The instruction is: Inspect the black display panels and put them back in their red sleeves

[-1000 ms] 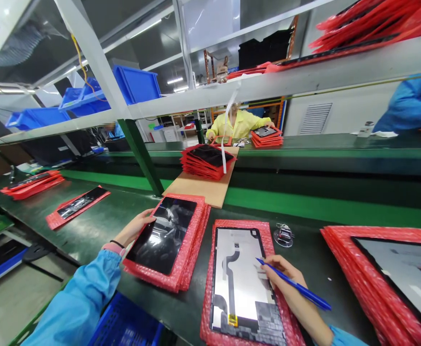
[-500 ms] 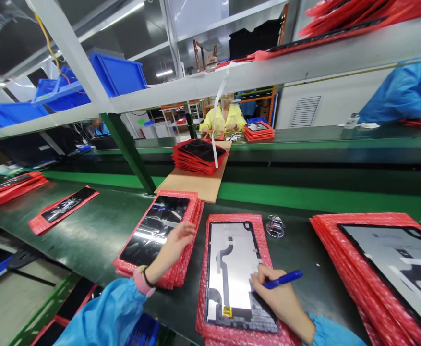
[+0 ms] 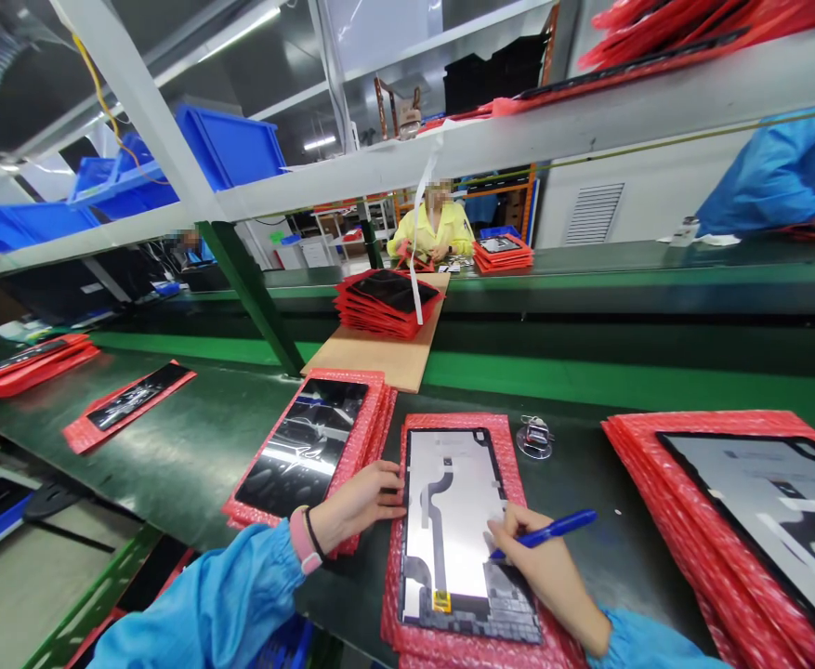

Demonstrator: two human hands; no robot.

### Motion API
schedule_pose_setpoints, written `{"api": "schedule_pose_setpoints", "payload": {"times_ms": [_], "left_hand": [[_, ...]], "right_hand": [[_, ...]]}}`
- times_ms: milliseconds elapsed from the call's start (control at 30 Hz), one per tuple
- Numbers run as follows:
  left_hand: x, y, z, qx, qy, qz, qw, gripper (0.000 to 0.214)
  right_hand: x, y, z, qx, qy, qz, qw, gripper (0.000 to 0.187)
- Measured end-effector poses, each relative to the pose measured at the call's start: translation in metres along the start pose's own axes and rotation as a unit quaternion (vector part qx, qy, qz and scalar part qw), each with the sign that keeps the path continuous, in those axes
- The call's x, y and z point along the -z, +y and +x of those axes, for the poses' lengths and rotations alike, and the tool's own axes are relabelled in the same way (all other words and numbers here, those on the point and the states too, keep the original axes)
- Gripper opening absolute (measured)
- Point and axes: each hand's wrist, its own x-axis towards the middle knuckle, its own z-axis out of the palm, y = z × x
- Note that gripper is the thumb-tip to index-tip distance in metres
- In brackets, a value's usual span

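Observation:
In front of me a tablet screen panel (image 3: 473, 520) lies with its silver back up on a stack of red bubble-wrap pouches (image 3: 508, 446). A blue pen (image 3: 553, 530) is gripped in my right hand (image 3: 532, 557), its tip at the panel's lower right part. With fingers apart, my left hand (image 3: 365, 502) reaches the left edge of the pouch stack, holding nothing. To its left rests another stack of red pouches, topped by a glossy black screen (image 3: 306, 446) that mirrors the lights.
At right stands a tall pouch stack with another silver-backed panel (image 3: 762, 502). A small clear disc-shaped item (image 3: 536, 437) sits behind my panel. Farther back, stacked pouches (image 3: 386, 302) lie on a brown board (image 3: 372, 358). A green post (image 3: 250, 297) rises left; a person (image 3: 435, 228) sits across.
My left hand has moved right and down, from over the black screen to the left edge of the middle stack. The pen has tilted slightly in my right hand.

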Motion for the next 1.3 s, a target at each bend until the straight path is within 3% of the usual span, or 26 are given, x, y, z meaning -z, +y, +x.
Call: {"api": "schedule_pose_setpoints", "payload": {"times_ms": [133, 333, 433, 500, 633, 733, 867, 967, 1033, 1100, 1167, 1300], "left_hand": [[-0.008, 0.004, 0.004, -0.034, -0.007, 0.001, 0.999, 0.035], [-0.041, 0.002, 0.005, -0.106, -0.096, -0.009, 0.99, 0.044], [-0.05, 0.0, 0.006, -0.132, -0.083, -0.03, 0.987, 0.051], [-0.053, 0.004, 0.005, -0.163, -0.069, -0.039, 0.983, 0.055], [-0.055, 0.025, -0.003, -0.268, -0.037, -0.034, 0.962, 0.052], [-0.059, 0.046, -0.013, -0.316, -0.032, -0.04, 0.947, 0.051], [-0.064, 0.068, -0.023, -0.332, -0.036, -0.061, 0.941, 0.05], [-0.065, 0.076, -0.027, -0.332, -0.048, -0.071, 0.939, 0.046], [-0.063, 0.078, -0.028, -0.317, -0.059, -0.077, 0.943, 0.045], [-0.06, 0.078, -0.029, -0.304, -0.065, -0.08, 0.947, 0.045], [-0.055, 0.079, -0.03, -0.303, -0.064, -0.082, 0.947, 0.044], [-0.046, 0.086, -0.037, -0.326, -0.04, -0.094, 0.94, 0.043]], "right_hand": [[0.003, -0.004, 0.002, -0.024, -0.003, 0.08, 0.997, 0.039], [0.005, -0.007, 0.002, -0.042, -0.008, 0.157, 0.987, 0.038], [0.015, -0.011, 0.003, -0.036, 0.0, 0.176, 0.984, 0.031], [0.026, -0.016, 0.007, -0.02, 0.016, 0.187, 0.982, 0.036], [0.052, -0.033, 0.02, -0.001, 0.092, 0.198, 0.976, 0.057], [0.064, -0.049, 0.028, 0.019, 0.14, 0.166, 0.976, 0.052], [0.068, -0.068, 0.033, 0.052, 0.137, 0.124, 0.981, 0.039], [0.066, -0.079, 0.033, 0.073, 0.146, 0.1, 0.981, 0.043], [0.066, -0.084, 0.033, 0.067, 0.11, 0.092, 0.987, 0.046], [0.067, -0.087, 0.032, 0.048, 0.065, 0.081, 0.993, 0.034], [0.068, -0.085, 0.03, 0.033, 0.056, 0.076, 0.995, 0.025], [0.066, -0.063, 0.019, -0.001, 0.085, 0.113, 0.99, 0.032]]}}
